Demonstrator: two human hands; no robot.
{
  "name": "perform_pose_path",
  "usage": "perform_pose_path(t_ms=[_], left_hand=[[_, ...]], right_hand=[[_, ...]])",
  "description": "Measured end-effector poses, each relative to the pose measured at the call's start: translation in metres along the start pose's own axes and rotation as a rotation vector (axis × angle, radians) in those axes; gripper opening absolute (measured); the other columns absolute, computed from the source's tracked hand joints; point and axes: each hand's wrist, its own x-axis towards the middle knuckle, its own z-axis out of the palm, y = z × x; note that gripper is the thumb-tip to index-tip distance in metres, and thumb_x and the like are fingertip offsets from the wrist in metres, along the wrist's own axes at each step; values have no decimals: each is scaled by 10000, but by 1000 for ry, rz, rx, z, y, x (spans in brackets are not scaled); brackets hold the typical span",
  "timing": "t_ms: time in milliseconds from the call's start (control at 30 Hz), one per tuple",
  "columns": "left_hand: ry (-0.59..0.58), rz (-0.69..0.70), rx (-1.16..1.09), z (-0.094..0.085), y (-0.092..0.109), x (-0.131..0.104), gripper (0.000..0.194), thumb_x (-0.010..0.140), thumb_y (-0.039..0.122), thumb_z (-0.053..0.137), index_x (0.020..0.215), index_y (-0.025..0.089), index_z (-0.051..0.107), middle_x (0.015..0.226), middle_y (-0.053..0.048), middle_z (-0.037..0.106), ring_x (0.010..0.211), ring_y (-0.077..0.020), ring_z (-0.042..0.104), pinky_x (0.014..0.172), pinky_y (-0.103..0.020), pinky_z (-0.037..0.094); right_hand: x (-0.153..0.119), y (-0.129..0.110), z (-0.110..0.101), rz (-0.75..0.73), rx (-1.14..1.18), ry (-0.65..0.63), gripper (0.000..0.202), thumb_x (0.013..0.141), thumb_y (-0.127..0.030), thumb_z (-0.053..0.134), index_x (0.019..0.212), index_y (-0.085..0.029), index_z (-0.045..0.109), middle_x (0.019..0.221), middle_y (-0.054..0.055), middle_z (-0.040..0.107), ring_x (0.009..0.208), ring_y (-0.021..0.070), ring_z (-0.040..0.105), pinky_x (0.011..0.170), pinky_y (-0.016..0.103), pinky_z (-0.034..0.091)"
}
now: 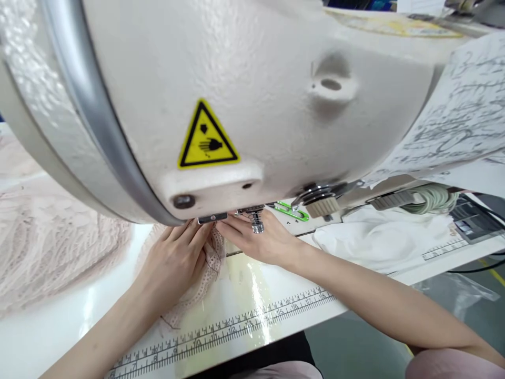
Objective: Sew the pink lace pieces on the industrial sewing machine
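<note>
**Lace pinned flat beneath the machine head**

Fingers of the left hand (177,260) press the pink lace strip (209,268); the right hand (260,242) lies flat just beside it. Both sit under the sewing machine head (236,89), on the white table (59,326).

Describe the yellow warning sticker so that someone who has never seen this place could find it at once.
Start from the big cream sewing machine head that fills the top of the view. On its lower front, just above the two hands, sits the yellow warning sticker. It is a black-edged triangle with a hand symbol, the only bright yellow mark on the pale casing; the small green clip lies lower, to its right.
</note>
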Motion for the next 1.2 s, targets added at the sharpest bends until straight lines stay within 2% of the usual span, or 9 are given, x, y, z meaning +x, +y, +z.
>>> perform_pose_path(t_ms=[267,467,600,833,1000,1100,1200], left_hand=[[11,-13,27,-1,2,0,422,927,168,369,1265,16,571,1250,-178,639,1074,-302,623,864,-444,549],[20,-18,54,-3,2,0,424,928,167,371,1277,31,570,1251,-160,644,1115,-306,610,886,-445,536],[16,-20,74,-3,3,1,432,932,174,357,1286,39,565,1255,-154,643,1111,-302,615,884,-442,533],[4,-28,75,-2,2,-1,444,932,183,352,1300,47,560,1295,-161,616,1132,-305,603,916,-439,513],[9,-26,64,0,3,-3,449,934,193,375,1332,59,537,1316,-170,598,1191,-326,566,963,-466,486],[6,-14,55,-9,4,0,428,934,193,425,1331,84,540,1309,-162,604,1217,-329,549,990,-486,465],[13,50,44,-31,2,-4,355,932,186,478,1262,120,590,1257,-128,647,1157,-306,589,917,-455,497]], right_hand=[[0,-3,0,7,-40,-25,312,907,-18,390,1120,-133,586,838,28,691,682,127,571,544,262,361],[1,-4,0,-17,-17,-1,271,914,-25,400,1077,-121,594,1066,65,682,865,144,627,697,298,448],[-1,-5,-1,-5,-77,11,278,925,-40,384,1082,-135,592,1048,50,699,878,137,629,715,286,452],[-2,-4,2,1,-23,59,294,915,-21,373,1087,-126,588,1129,72,679,897,142,619,842,337,467],[-2,-1,4,-26,-3,118,283,905,-17,406,1079,-117,604,1148,65,686,917,143,617,886,332,451],[-4,1,6,-39,14,148,290,891,-11,422,1083,-112,615,1120,72,701,916,153,616,875,336,439],[-7,1,6,-49,37,174,305,867,-1,442,1081,-123,623,1092,61,710,877,154,604,854,334,426]])
